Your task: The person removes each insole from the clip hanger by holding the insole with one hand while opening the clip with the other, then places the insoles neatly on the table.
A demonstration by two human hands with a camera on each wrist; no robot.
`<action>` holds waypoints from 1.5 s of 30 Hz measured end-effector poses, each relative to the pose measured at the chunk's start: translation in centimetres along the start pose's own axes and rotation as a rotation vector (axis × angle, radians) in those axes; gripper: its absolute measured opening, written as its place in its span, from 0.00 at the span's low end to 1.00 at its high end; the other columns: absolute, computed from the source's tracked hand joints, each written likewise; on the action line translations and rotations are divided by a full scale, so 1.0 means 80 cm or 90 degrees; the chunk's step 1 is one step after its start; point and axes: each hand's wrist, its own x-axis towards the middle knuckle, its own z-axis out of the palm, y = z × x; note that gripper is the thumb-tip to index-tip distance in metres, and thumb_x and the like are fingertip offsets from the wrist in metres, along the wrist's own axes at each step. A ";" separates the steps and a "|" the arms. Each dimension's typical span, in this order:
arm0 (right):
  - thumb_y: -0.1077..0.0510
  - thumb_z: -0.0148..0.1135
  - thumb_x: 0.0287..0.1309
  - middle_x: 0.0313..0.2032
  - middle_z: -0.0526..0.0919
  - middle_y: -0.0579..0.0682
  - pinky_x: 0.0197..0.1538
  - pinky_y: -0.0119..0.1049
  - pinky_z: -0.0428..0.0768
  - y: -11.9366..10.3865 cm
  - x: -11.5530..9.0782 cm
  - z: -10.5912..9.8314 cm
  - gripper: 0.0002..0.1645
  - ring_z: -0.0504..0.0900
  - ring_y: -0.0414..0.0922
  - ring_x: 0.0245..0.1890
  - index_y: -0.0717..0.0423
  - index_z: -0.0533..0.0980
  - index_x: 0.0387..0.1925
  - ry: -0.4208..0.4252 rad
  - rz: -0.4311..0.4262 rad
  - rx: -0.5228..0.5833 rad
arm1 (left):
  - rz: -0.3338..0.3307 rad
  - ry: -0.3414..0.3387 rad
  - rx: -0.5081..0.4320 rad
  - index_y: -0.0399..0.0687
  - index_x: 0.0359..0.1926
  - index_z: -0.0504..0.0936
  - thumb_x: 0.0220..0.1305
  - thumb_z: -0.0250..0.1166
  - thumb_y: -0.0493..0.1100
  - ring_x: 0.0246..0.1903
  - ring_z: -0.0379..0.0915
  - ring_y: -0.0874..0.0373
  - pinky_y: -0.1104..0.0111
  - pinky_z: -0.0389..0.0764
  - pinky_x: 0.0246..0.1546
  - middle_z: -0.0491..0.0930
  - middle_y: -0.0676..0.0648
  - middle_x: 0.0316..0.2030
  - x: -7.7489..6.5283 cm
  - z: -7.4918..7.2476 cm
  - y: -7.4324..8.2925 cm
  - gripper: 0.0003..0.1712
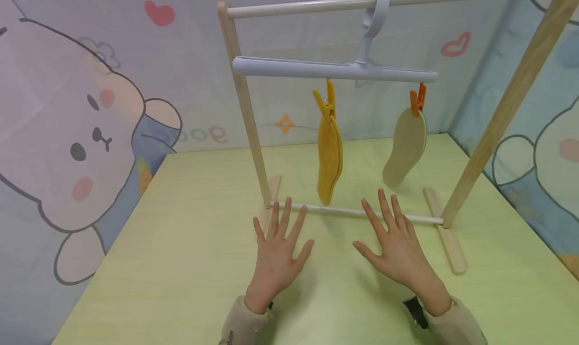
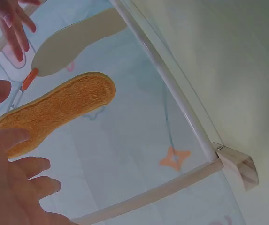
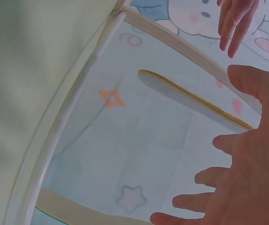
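Note:
My left hand [image 1: 275,257] hovers over the table in front of the rack, its fingers spread and nothing in it. To its right my right hand [image 1: 400,249] is likewise spread, palm down and holding nothing. Beyond the hands, a fuzzy orange insole [image 1: 328,159] hangs from a yellow clip [image 1: 328,101]. A beige insole [image 1: 405,146] dangles tilted from an orange clip [image 1: 417,100]. Both clips sit under a pale hanger [image 1: 298,69] hooked on the rack's top bar. In the left wrist view, the left fingers [image 2: 39,185] overlap the orange insole's near end.
The rack has a white top bar [image 1: 312,7], wooden posts [image 1: 506,109] and a low white crossbar [image 1: 334,210] close ahead of the fingertips. Wooden feet [image 1: 452,249] rest on the pale yellow table [image 1: 181,264]. A printed cloth [image 1: 190,64] with cartoon figures stands behind.

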 end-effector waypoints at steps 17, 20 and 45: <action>0.40 0.54 0.54 0.69 0.46 0.52 0.47 0.58 0.69 0.006 0.011 -0.013 0.45 0.52 0.55 0.67 0.47 0.47 0.68 0.031 -0.048 0.000 | 0.048 0.018 -0.042 0.55 0.67 0.54 0.62 0.53 0.50 0.64 0.56 0.49 0.46 0.62 0.57 0.57 0.45 0.66 0.010 -0.009 -0.003 0.33; 0.39 0.51 0.56 0.68 0.51 0.54 0.44 0.56 0.71 0.009 0.014 -0.015 0.43 0.57 0.56 0.65 0.49 0.49 0.68 0.058 -0.069 -0.007 | 0.058 0.030 -0.045 0.52 0.66 0.56 0.62 0.53 0.49 0.62 0.60 0.49 0.47 0.64 0.56 0.61 0.44 0.64 0.013 -0.012 -0.005 0.32; 0.45 0.41 0.64 0.49 0.77 0.60 0.44 0.48 0.74 0.021 0.042 -0.033 0.31 0.74 0.55 0.48 0.61 0.64 0.60 0.243 -0.136 0.099 | 0.038 -0.040 -0.366 0.47 0.60 0.66 0.64 0.52 0.43 0.24 0.68 0.66 0.70 0.73 0.43 0.73 0.47 0.56 0.052 -0.039 -0.020 0.23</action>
